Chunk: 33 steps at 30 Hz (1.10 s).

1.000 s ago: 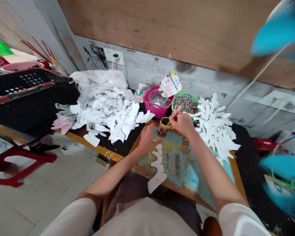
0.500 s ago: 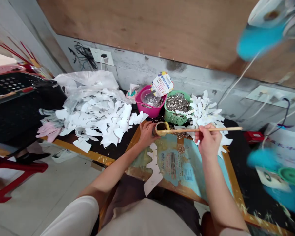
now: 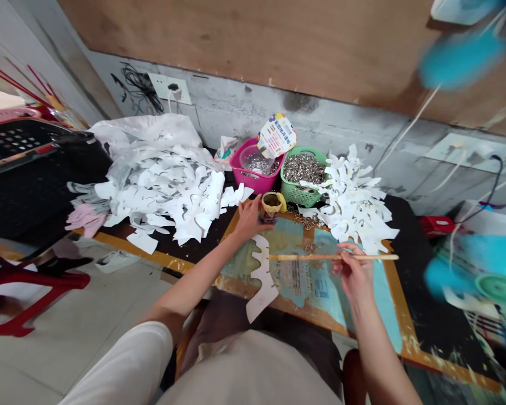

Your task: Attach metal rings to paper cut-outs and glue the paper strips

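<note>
My right hand [image 3: 355,274] is closed on a long wooden stick [image 3: 312,257] held level, its tip reaching the white paper cutout [image 3: 262,278] that lies on the printed board [image 3: 303,281] over my lap. My left hand [image 3: 248,218] rests at the board's far left corner, fingers against a small yellow-rimmed jar [image 3: 272,206]. Whether it grips the jar I cannot tell. A few loose metal rings [image 3: 312,247] lie on the board between my hands.
A pink basket [image 3: 253,179] and a green basket [image 3: 297,194] of metal rings stand behind the jar. White cutout piles lie left [image 3: 168,194] and right [image 3: 354,202]. A black crate [image 3: 25,169], red stool [image 3: 21,292] and blue blurred objects [image 3: 472,270] surround the table.
My right hand has drawn the stick out of the jar and brought it down toward me, over the cutout. My left hand stayed by the jar.
</note>
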{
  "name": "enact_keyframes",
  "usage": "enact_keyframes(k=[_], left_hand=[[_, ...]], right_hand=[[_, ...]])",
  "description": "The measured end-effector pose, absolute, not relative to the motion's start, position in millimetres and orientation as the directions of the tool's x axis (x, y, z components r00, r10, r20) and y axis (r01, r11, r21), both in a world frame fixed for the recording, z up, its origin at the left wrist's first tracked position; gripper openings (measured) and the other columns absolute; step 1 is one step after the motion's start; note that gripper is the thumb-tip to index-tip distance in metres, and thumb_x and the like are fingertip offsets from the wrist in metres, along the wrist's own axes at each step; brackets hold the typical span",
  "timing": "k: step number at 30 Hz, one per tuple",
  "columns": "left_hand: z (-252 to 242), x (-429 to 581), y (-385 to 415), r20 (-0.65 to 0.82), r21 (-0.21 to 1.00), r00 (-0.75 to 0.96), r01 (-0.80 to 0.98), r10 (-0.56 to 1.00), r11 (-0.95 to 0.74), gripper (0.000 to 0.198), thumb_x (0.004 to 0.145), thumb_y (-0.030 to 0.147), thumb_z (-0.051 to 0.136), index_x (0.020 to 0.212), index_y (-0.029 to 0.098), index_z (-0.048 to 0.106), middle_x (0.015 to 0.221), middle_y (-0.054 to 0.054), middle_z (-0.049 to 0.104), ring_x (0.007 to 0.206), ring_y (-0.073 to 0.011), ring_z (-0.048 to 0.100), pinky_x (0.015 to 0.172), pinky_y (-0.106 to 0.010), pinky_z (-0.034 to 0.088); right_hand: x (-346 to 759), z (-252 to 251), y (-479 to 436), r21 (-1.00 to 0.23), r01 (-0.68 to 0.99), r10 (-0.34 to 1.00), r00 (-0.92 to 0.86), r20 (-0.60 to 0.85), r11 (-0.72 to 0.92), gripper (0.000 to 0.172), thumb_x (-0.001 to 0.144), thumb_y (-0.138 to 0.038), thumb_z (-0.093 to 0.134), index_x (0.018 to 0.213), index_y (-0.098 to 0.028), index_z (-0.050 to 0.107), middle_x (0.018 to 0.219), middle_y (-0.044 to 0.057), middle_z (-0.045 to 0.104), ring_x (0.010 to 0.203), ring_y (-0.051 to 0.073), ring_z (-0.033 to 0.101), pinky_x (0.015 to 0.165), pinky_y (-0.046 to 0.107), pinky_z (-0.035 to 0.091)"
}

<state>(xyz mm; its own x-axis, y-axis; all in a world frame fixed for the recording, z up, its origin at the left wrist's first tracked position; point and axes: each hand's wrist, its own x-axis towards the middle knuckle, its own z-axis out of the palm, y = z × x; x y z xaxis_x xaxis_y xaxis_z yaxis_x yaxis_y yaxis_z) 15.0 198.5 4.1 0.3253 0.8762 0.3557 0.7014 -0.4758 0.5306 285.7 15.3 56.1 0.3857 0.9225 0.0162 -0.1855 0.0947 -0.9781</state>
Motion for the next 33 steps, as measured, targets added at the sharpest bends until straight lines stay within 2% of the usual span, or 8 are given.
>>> enact_keyframes(k=[4,9,13,16,20,23,28,33], left_hand=[[11,-2,183,0.405,0.558,0.313,0.660,0.859,-0.504,0.109,0.068,0.055,0.080,0.150,0.014,0.021,0.142,-0.022,0.050,0.134,-0.0373,0.044,0.116,-0.058,0.023],[22,-19,116,0.404,0.501,0.435,0.630,0.804,-0.593,0.066,0.083,0.054,0.065,0.135,0.019,0.044,0.130,-0.015,0.059,0.127,-0.0319,0.052,0.113,-0.049,0.034],[18,-21,50,0.175,0.489,0.570,0.657,0.803,-0.573,0.092,0.068,0.063,0.076,0.140,0.021,0.039,0.136,-0.016,0.057,0.134,-0.0364,0.047,0.119,-0.061,0.019],[8,-21,23,0.059,0.503,0.584,0.683,0.810,-0.529,0.104,0.064,0.061,0.081,0.145,0.019,0.031,0.142,-0.020,0.054,0.139,-0.0379,0.042,0.120,-0.065,0.012],[1,-20,20,0.045,0.520,0.549,0.701,0.835,-0.489,0.107,0.062,0.060,0.083,0.146,0.021,0.030,0.143,-0.019,0.053,0.142,-0.0388,0.038,0.120,-0.067,0.005],[2,-20,24,0.052,0.514,0.545,0.703,0.837,-0.491,0.113,0.058,0.062,0.084,0.147,0.020,0.028,0.145,-0.020,0.052,0.143,-0.0401,0.036,0.119,-0.068,0.000],[2,-20,24,0.047,0.509,0.542,0.710,0.839,-0.487,0.118,0.056,0.068,0.082,0.148,0.020,0.026,0.145,-0.020,0.051,0.144,-0.0413,0.033,0.116,-0.070,-0.008],[-1,-21,24,0.047,0.498,0.535,0.720,0.844,-0.484,0.121,0.054,0.071,0.081,0.150,0.020,0.026,0.145,-0.020,0.051,0.145,-0.0422,0.032,0.116,-0.071,-0.009]], right_hand=[[281,38,15,-0.992,-0.103,0.954,0.298,0.035,0.069,0.015,0.076,-0.034,0.074,0.080,-0.020,0.073,0.063,0.001,0.068,0.053,0.014,0.064,0.049,0.025,0.057],[278,34,16,-0.999,0.021,0.982,0.183,0.050,0.047,0.017,0.078,-0.035,0.074,0.086,-0.020,0.078,0.067,0.003,0.072,0.056,0.017,0.069,0.059,0.031,0.062],[279,37,16,-0.999,0.039,0.997,0.082,0.000,-0.004,0.016,0.075,-0.031,0.074,0.086,-0.021,0.079,0.073,0.005,0.076,0.062,0.020,0.072,0.063,0.034,0.063],[285,38,18,-0.999,-0.007,0.999,-0.002,-0.040,-0.040,0.015,0.070,-0.026,0.069,0.078,-0.020,0.080,0.068,0.005,0.075,0.057,0.020,0.070,0.055,0.032,0.061],[289,41,24,-0.996,-0.086,1.000,-0.006,-0.023,-0.024,0.016,0.064,-0.026,0.064,0.067,-0.018,0.078,0.059,0.005,0.072,0.044,0.019,0.063,0.041,0.030,0.052],[287,45,30,-0.999,-0.044,0.998,0.065,-0.021,-0.019,0.017,0.068,-0.027,0.064,0.072,-0.019,0.079,0.063,0.005,0.073,0.049,0.020,0.066,0.048,0.032,0.056],[285,50,38,-0.995,-0.036,0.984,-0.155,-0.083,-0.089,0.017,0.064,-0.026,0.063,0.064,-0.017,0.077,0.051,0.005,0.068,0.039,0.017,0.059,0.038,0.028,0.049],[280,56,40,-0.998,0.015,0.996,-0.070,-0.058,-0.057,0.017,0.068,-0.025,0.064,0.071,-0.018,0.079,0.061,0.005,0.073,0.049,0.018,0.066,0.047,0.028,0.055]])
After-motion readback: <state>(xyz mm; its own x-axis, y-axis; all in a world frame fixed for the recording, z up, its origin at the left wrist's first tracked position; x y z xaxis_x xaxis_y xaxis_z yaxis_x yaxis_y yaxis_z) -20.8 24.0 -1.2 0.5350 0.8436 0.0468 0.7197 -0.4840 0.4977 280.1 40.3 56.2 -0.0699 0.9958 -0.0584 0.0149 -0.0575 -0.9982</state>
